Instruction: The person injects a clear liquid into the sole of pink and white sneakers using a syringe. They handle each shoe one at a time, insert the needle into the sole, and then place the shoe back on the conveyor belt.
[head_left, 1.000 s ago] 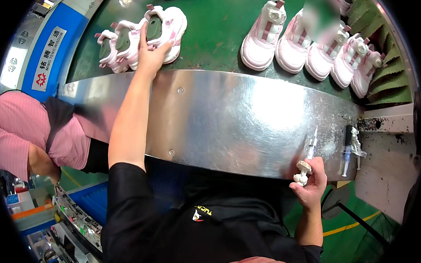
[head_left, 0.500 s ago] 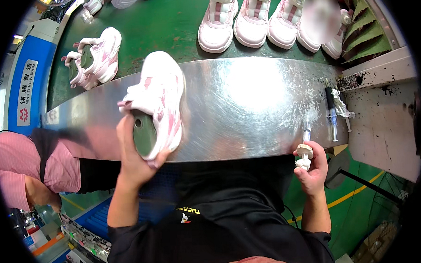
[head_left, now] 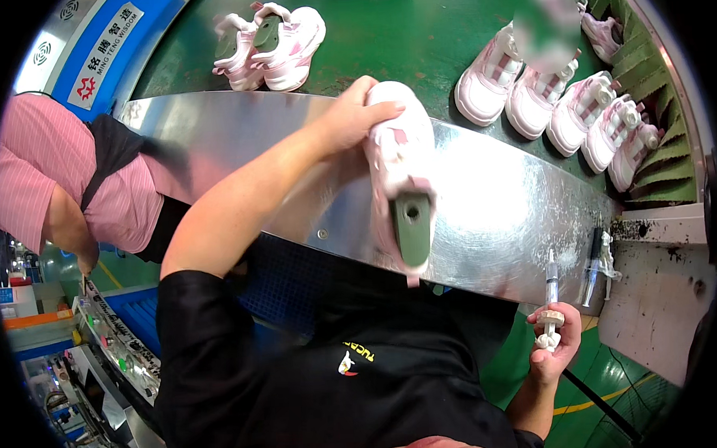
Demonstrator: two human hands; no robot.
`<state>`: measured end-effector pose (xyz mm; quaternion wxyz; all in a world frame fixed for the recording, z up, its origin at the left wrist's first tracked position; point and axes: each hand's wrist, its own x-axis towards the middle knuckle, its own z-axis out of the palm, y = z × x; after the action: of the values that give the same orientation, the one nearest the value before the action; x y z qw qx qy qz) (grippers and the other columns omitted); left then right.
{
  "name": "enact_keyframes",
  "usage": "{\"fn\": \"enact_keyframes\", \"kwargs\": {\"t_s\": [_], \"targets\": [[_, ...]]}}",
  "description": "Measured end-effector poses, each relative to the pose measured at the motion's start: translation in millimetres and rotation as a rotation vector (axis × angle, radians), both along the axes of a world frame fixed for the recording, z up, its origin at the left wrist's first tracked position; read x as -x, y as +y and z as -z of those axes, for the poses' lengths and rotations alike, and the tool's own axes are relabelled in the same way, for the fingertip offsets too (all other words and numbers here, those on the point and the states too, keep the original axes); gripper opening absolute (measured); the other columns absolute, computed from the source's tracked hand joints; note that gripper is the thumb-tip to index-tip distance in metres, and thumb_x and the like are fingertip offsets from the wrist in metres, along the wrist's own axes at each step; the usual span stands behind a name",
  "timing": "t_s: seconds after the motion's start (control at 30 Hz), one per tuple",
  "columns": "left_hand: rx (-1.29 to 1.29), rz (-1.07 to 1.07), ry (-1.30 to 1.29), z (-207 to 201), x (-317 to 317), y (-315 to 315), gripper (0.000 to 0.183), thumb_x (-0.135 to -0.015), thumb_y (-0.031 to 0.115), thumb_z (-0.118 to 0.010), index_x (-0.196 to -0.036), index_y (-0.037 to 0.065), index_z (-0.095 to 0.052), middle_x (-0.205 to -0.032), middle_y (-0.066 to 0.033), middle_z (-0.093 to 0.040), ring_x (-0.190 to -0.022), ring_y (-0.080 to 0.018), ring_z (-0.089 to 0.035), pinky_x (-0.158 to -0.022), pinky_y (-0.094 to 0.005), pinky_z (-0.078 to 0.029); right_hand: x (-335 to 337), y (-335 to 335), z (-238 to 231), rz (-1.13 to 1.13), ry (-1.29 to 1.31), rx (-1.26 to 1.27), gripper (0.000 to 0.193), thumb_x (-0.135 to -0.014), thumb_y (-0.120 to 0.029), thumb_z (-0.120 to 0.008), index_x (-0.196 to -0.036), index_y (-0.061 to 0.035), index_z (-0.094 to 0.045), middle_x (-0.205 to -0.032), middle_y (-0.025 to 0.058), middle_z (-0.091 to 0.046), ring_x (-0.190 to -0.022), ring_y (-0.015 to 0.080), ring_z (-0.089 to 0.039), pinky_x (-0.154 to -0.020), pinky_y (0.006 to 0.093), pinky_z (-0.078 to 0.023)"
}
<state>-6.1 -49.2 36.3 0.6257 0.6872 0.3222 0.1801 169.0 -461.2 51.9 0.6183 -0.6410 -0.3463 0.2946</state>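
Note:
A pink-and-white sneaker (head_left: 401, 163) is tilted over the metal ledge, its heel and dark green insole toward me. My left hand (head_left: 360, 120) reaches across from the left and is closed around its toe end. Low at the right, my right hand (head_left: 558, 342) grips a clear syringe (head_left: 552, 284) by its plunger end. A pale round collar and a white lump show by those fingers. The syringe's thin tip points away from me, over the ledge.
The shiny metal ledge (head_left: 496, 211) borders a green surface (head_left: 376, 38). Several sneakers (head_left: 570, 122) line the right side, near green flaps (head_left: 663, 182); another pair (head_left: 269, 49) stands far left. More syringes (head_left: 592, 267) lie at the ledge's right end. A person in pink (head_left: 96, 178) is at left.
My left hand has gone from the sneaker's heel to its toe. The sneaker is now further right in view and turned more upright. My right hand still holds the syringe. The whole view has swung.

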Motion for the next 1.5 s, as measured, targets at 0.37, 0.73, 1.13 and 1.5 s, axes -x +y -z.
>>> {"fn": "enact_keyframes", "kwargs": {"t_s": [0.37, 0.73, 1.13, 1.5], "targets": [[0.706, 0.176, -0.821, -2.2, -3.5, -73.4, 0.063, -0.072, -0.001, -0.071, -0.129, 0.006, -0.044, -0.115, -0.0082, -0.057, -0.107, -0.0194, -0.056, -0.094, -0.0360, -0.045, 5.8, 111.1, -55.5, -0.449, 0.238, -0.492, 0.066, -0.072, -0.062, -0.067, -0.103, -0.0059, -0.052, -0.068, 0.0143, -0.062, -0.060, 0.0202, -0.050, -0.055, 0.0295, -0.039], [0.551, 0.251, -0.753, -12.7, 8.6, -74.3, 0.072, -0.059, 0.007, -0.082, -0.123, 0.004, -0.049, -0.114, -0.0110, -0.059, -0.107, -0.0206, -0.058, -0.093, -0.0346, -0.046, 19.5, 163.8, -65.9, -0.661, 0.395, -0.565, 0.067, -0.075, -0.066, -0.061, -0.105, -0.0071, -0.054, -0.069, 0.0137, -0.064, -0.062, 0.0209, -0.051, -0.056, 0.0309, -0.040], [0.531, 0.255, -0.751, -15.7, 11.8, -77.4, 0.073, -0.059, 0.007, -0.084, -0.122, 0.004, -0.049, -0.114, -0.0099, -0.059, -0.107, -0.0185, -0.057, -0.092, -0.0338, -0.046, 20.7, 165.4, -65.3, -0.635, 0.327, -0.499, 0.064, -0.076, -0.062, -0.065, -0.104, -0.0052, -0.056, -0.074, 0.0108, -0.065, -0.063, 0.0207, -0.057, -0.061, 0.0316, -0.040], [0.554, 0.204, -0.716, -16.8, 14.1, -76.0, 0.075, -0.059, 0.009, -0.083, -0.124, 0.004, -0.047, -0.115, -0.0117, -0.058, -0.108, -0.0206, -0.057, -0.093, -0.0349, -0.046, 13.9, 160.3, -64.1, -0.619, 0.285, -0.478, 0.068, -0.070, -0.061, -0.071, -0.104, -0.0038, -0.059, -0.077, 0.0147, -0.067, -0.064, 0.0209, -0.058, -0.060, 0.0296, -0.037]]}}
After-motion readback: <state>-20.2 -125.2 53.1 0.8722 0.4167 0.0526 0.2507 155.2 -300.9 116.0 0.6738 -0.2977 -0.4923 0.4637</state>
